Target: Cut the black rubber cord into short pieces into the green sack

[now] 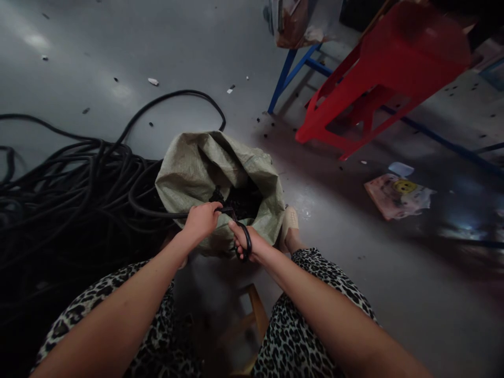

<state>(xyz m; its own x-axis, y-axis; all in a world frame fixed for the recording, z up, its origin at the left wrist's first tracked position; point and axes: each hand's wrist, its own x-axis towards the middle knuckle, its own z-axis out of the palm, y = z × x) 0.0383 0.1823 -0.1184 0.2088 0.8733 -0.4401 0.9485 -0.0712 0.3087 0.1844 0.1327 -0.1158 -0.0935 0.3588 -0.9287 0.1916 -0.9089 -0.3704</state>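
Observation:
My left hand is closed around a black cable at the rim of an open woven sack on the floor. The cable runs left into a big tangled pile of black cable. My right hand grips black-handled scissors, whose blades point at the cable end beside my left hand. Dark cut pieces lie inside the sack. I sit on a wooden stool with my knees either side.
A red plastic stool stands at the upper right beside a blue metal frame. A crumpled pink bag lies on the grey floor to the right. Small scraps dot the floor. My foot rests against the sack.

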